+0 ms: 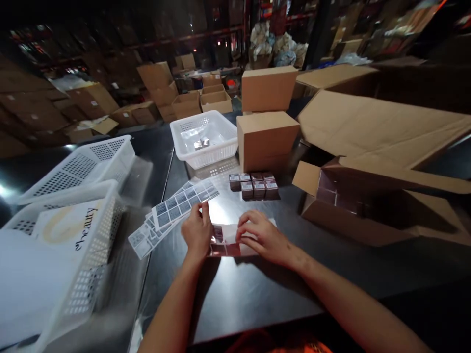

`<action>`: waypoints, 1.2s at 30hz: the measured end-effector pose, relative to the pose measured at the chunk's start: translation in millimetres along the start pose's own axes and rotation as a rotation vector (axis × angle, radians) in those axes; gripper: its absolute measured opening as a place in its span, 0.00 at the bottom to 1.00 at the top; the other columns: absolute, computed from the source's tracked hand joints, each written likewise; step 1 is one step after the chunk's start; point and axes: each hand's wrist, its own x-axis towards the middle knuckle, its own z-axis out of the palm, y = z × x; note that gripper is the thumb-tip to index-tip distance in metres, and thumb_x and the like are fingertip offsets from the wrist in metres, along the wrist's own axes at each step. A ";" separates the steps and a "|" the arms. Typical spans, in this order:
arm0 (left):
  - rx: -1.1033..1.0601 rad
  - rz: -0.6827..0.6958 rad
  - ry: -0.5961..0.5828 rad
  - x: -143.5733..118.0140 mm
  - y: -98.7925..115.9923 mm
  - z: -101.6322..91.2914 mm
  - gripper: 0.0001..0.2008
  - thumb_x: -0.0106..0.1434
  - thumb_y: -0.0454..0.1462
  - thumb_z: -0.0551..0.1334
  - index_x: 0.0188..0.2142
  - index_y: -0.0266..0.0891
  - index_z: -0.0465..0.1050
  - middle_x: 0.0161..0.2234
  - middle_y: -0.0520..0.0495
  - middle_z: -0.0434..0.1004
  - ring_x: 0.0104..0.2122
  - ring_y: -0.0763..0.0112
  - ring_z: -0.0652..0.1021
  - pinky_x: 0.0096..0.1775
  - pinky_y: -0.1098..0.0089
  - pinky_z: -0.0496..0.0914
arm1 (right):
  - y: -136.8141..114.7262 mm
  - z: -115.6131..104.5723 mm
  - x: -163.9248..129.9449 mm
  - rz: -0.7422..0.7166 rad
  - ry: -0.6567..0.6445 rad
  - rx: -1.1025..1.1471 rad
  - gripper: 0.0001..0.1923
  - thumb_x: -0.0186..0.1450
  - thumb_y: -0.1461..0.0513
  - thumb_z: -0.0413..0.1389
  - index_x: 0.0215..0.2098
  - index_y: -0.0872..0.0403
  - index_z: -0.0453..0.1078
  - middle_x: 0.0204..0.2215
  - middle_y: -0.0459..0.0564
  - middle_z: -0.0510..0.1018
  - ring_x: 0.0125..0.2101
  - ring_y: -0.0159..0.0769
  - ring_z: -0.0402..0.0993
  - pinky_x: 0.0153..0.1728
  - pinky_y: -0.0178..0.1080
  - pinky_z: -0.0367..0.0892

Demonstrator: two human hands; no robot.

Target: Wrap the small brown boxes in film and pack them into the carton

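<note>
The sticker sheets' [176, 208] print is too small to read; baskets [69, 235] (left) are blurred.

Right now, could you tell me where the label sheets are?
Head view: label sheets lie left of centre on the dark table, just beyond the left hand.

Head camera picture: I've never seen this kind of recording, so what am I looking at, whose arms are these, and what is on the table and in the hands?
The single picture comes from a camera worn on a person's head, looking forward and down, so the two bare arms are the wearer's own. The left hand and right hand both rest on a small flat reddish pack lying on the dark table. The left fingers also touch a sheet of printed labels. Beyond the hands stands a cluster of small dark boxes, then a white basket and closed cartons. An open carton lies on its side at right; more white baskets sit at left.
</note>
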 end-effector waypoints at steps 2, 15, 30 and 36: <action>0.051 -0.008 -0.020 5.6 -3.2 -1.0 0.18 0.72 0.46 0.51 0.43 0.41 0.77 0.28 0.43 0.80 0.27 0.61 0.76 0.30 0.68 0.55 | 2.1 -5.5 2.0 -0.034 0.043 -0.015 0.08 0.69 0.59 0.57 0.34 0.49 0.77 0.37 0.50 0.77 0.42 0.39 0.75 0.46 0.42 0.71; -0.159 0.155 -0.248 -4.2 3.3 0.1 0.16 0.69 0.44 0.55 0.35 0.41 0.79 0.23 0.47 0.76 0.29 0.64 0.78 0.32 0.69 0.61 | 99.6 -13.6 52.5 -0.022 0.161 -0.619 0.41 0.60 0.68 0.55 0.70 0.57 0.49 0.49 0.60 0.80 0.58 0.54 0.68 0.60 0.60 0.54; -0.822 0.186 -0.493 -22.5 13.2 0.6 0.27 0.46 0.34 0.74 0.49 0.46 0.79 0.45 0.50 0.79 0.18 0.85 0.65 0.18 0.78 0.57 | 3.7 -45.9 -3.1 -0.132 0.458 -0.023 0.17 0.62 0.57 0.65 0.47 0.45 0.67 0.57 0.56 0.68 0.61 0.53 0.63 0.52 0.56 0.70; -0.772 0.373 -0.330 -32.5 17.0 1.7 0.23 0.50 0.33 0.73 0.46 0.49 0.80 0.48 0.48 0.78 0.29 0.78 0.75 0.19 0.81 0.59 | -5.1 -63.6 -5.6 0.212 0.495 0.533 0.08 0.64 0.56 0.65 0.34 0.48 0.72 0.34 0.47 0.79 0.41 0.40 0.78 0.47 0.47 0.74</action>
